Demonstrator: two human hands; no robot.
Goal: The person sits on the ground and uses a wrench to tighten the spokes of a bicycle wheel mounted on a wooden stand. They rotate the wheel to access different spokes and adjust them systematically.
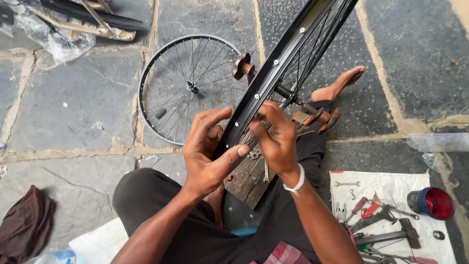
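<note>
Both hands keep a grip on the black metal bicycle rim (273, 68): the left hand (207, 154) wraps its near edge with the thumb pressed on the inner face, and the right hand (276, 139) pinches at the spokes just beside it. This glossy rim, dotted with silver spoke heads, slants from the lap toward 1 o'clock, mounted in a rusty truing stand (312, 117) on a worn wooden board (249, 178). At 11 o'clock a second spoked wheel (188, 88) lies flat on the stone floor (83, 98). At 4 o'clock, a white cloth (391, 188) carries a hammer (391, 235), red-handled screwdrivers (364, 209) and a blue tin with red inside (435, 203).
</note>
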